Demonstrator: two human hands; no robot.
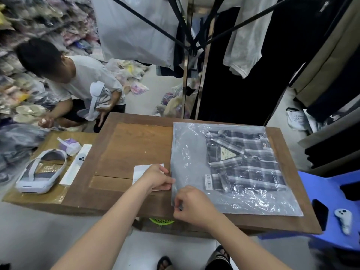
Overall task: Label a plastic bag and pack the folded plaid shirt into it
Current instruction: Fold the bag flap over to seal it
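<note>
Head view: both forearms reach fwd over a brown wooden table. Left hand, fingers curled, pinches the left edge of the plastic bag and rests on a white paper sheet. Right hand, nearer, fingers closed, nips the same edge. Bag is clear, crinkly, lying flat at table's right w/ a barcode label; folded plaid shirt sits inside.

shirt in bag on table (right side); headset left.
</note>
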